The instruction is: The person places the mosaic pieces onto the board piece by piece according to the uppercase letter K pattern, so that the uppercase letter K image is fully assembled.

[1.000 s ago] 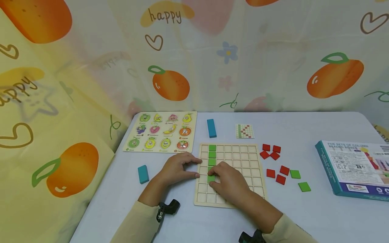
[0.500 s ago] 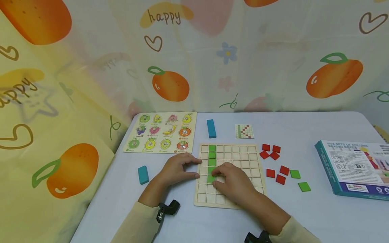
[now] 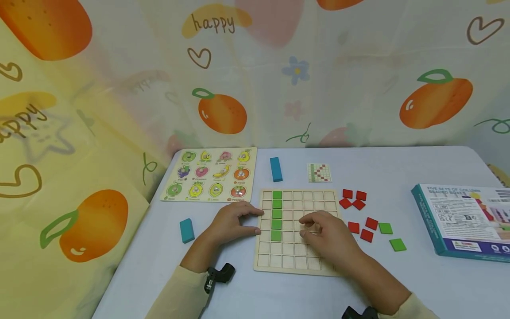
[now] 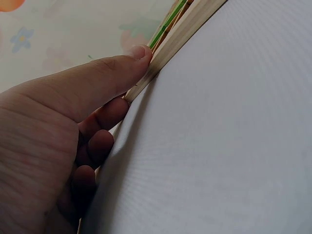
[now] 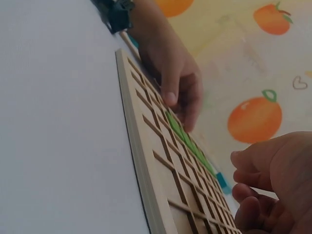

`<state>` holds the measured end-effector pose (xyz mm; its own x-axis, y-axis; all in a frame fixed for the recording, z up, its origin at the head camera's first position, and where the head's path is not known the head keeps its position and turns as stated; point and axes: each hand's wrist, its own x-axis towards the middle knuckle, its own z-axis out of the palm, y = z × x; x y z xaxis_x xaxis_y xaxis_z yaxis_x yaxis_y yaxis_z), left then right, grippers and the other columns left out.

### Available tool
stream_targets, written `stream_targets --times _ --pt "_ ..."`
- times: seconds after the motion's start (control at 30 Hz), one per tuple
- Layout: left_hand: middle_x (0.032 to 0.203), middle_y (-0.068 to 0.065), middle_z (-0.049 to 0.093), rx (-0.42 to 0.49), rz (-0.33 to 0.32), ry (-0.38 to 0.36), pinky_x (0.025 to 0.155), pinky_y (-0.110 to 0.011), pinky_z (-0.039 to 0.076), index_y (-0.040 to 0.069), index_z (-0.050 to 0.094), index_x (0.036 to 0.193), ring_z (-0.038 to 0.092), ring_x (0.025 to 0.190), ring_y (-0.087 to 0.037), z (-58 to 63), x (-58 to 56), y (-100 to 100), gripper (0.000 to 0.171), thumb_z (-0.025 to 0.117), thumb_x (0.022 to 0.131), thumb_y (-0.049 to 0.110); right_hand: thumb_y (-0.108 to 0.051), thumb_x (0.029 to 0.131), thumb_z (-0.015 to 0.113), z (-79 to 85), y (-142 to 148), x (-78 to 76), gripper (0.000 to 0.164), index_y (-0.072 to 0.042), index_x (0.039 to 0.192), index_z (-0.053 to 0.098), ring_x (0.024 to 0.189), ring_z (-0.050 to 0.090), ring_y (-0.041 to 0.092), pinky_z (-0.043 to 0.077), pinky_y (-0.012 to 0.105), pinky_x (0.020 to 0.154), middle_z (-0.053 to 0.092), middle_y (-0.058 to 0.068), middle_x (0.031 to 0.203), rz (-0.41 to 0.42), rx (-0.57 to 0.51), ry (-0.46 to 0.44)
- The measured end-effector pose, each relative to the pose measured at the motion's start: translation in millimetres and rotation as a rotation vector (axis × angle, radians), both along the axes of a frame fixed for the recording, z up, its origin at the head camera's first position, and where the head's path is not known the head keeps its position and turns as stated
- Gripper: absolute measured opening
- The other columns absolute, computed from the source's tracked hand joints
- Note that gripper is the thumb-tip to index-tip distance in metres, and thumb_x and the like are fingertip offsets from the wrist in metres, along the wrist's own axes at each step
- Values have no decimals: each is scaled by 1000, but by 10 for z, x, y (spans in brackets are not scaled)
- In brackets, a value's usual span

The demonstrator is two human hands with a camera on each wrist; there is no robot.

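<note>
A: Left side status?

B: Left hand [image 3: 231, 226] at the left edge of the wooden grid board [image 3: 276, 261]. Thumb and index spread apart, both tips touching the rim. Left wrist view agrees on the thumb contact.

A: Right?

B: Right hand [image 3: 334, 235] over the right half of the board. Thumb and index tips apart, small gap between them, other fingers loosely bent. Can't tell whether the lower fingers touch the board.

A: Where's the board, what's in it?

B: Flat on the white tablecloth [image 3: 223, 297], between the hands. Row of five green tiles [image 3: 276, 213] seated in the second column from the left, running down from the far edge.

A: Loose parts?

B: Right of the board: seven red tiles [image 3: 353, 227] in two clusters, four far, three near. Two loose green tiles [image 3: 397, 244] just beside the near cluster.

A: Rest of the table?

B: Printed grid card [image 3: 320, 173] behind the board. Blue block [image 3: 276, 169] left of the card. Second blue block [image 3: 187, 231] near the left forearm. Fruit picture board [image 3: 209, 175] far left, teal-sided box [image 3: 466, 221] far right.
</note>
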<state>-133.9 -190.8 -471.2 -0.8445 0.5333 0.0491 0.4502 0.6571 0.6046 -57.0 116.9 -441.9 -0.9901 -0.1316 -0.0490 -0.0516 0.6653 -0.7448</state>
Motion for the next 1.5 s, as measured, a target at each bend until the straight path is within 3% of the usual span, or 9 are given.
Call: stream_targets --times 0.2,0.33,0.67,0.97,1.07,1.17,1.27,1.5 --pt "120 15 71 4 1 -1 87 -32 49 26 79 127 57 99 -8 -5 0 -5 48 95 82 33 -23 98 77 -1 251 67 26 -16 123 76 75 57 17 49 31 67 69 -3 107 -30 -42 11" --pt "121 15 71 8 -6 6 87 -32 49 25 79 127 57 98 -8 -3 3 -5 48 95 82 34 -25 99 76 20 414 119 28 -14 125 75 72 56 16 48 29 64 69 -1 107 -69 -41 1" --pt "120 15 71 -6 3 1 86 -32 48 26 79 127 56 98 -8 -12 -3 0 48 95 82 34 -31 101 74 39 833 166 38 -9 132 72 86 57 23 48 28 65 67 8 115 -226 30 -36" --pt "119 16 70 -11 6 0 85 -31 48 26 79 127 56 96 -8 -11 0 0 48 95 82 35 -34 99 75 -54 1178 200 49 -6 138 67 95 57 29 49 32 66 63 20 127 -356 135 -36" --pt "119 16 70 -12 6 6 85 -31 48 27 79 127 56 96 -8 -16 -5 -4 48 95 82 35 -33 96 77 -75 1283 220 56 -4 142 64 98 57 35 51 38 66 59 26 133 -387 178 -37" --pt "119 17 70 -15 9 7 85 -31 48 27 79 127 56 97 -8 -22 -9 -5 49 95 82 36 -30 96 77 -90 1377 222 59 0 144 61 112 54 47 54 57 78 56 31 136 -390 223 -44" --pt "120 17 70 -14 11 3 87 -32 49 27 79 127 56 98 -8 -22 -6 -7 49 95 82 36 -28 97 76 -115 1454 214 61 4 145 58 125 46 55 47 72 91 55 34 135 -382 263 -73" --pt "121 16 71 -19 11 1 88 -32 49 27 79 127 57 99 -7 -31 -4 -4 48 95 82 35 -24 94 77 -185 1509 219 57 6 140 61 117 52 55 52 67 83 60 36 127 -350 324 -39"
